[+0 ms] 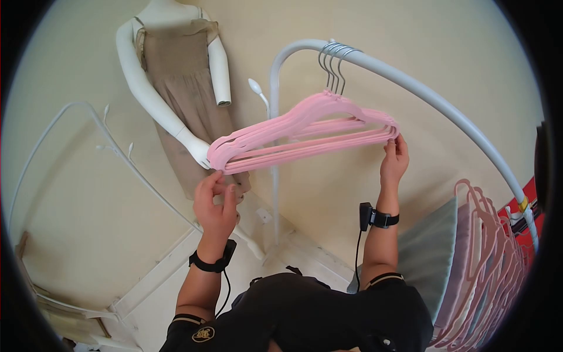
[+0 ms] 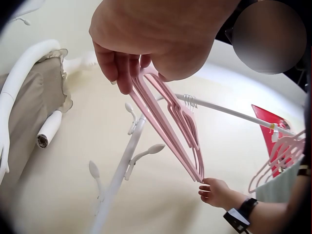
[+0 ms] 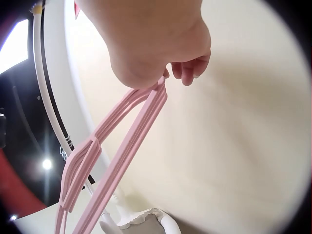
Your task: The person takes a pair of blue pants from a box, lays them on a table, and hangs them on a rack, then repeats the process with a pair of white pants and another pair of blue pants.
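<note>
Several pink hangers [image 1: 305,126] hang close together by metal hooks [image 1: 333,64] from a white curved rail [image 1: 410,85]. At their lower left corner, my left hand [image 1: 216,205] touches the ends with its fingertips, thumb held apart. My right hand [image 1: 394,161] touches the opposite end with its fingertips. The left wrist view shows the left hand [image 2: 151,39] over the near ends of the hangers [image 2: 163,126], its exact contact partly hidden. In the right wrist view, the right hand [image 3: 156,44] covers the tip of the hangers [image 3: 122,146], with some fingers loose beside it.
A mannequin [image 1: 138,76] in a brown dress [image 1: 182,76] stands behind at the left. Pink hangers [image 1: 489,234] and a grey-green cloth [image 1: 428,252] hang at the lower right. Another curved white stand [image 1: 35,141] is at far left.
</note>
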Demonstrator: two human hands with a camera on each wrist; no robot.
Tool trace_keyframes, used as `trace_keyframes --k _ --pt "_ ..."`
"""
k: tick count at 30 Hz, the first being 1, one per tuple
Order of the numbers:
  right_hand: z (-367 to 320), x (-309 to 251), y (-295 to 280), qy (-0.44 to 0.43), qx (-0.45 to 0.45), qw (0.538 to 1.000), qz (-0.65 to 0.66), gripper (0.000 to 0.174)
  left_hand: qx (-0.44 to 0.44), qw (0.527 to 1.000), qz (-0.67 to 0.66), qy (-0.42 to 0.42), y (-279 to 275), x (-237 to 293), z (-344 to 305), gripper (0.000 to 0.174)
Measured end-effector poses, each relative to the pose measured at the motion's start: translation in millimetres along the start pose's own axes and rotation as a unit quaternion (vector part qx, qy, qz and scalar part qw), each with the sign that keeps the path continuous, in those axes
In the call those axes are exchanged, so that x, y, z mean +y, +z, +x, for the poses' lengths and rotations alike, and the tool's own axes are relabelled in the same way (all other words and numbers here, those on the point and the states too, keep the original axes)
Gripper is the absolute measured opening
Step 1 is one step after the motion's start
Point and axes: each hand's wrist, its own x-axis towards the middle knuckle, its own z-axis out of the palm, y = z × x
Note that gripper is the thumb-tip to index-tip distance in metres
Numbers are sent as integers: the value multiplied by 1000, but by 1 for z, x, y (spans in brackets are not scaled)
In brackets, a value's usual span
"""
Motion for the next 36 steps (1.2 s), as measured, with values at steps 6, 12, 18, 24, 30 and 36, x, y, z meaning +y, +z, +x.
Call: trace_keyframes --k 6,12,18,24,30,36 --pt "-4 -5 -2 -11 16 1000 19 30 16 997 -60 -55 7 1 8 34" --pt "-4 -8 -7 -10 26 998 63 25 8 995 -69 -69 7 -1 13 30" --pt "-10 -24 -16 -11 45 996 70 22 22 969 -211 -125 4 -2 6 17" --pt "-18 -58 -23 -19 68 993 99 21 54 954 -286 -69 -11 17 10 14" --pt "-33 -72 -33 -4 100 983 152 21 12 942 -336 -22 -25 32 3 13" --pt "-82 -78 -24 19 90 980 175 26 50 939 -337 41 -52 8 -12 13"
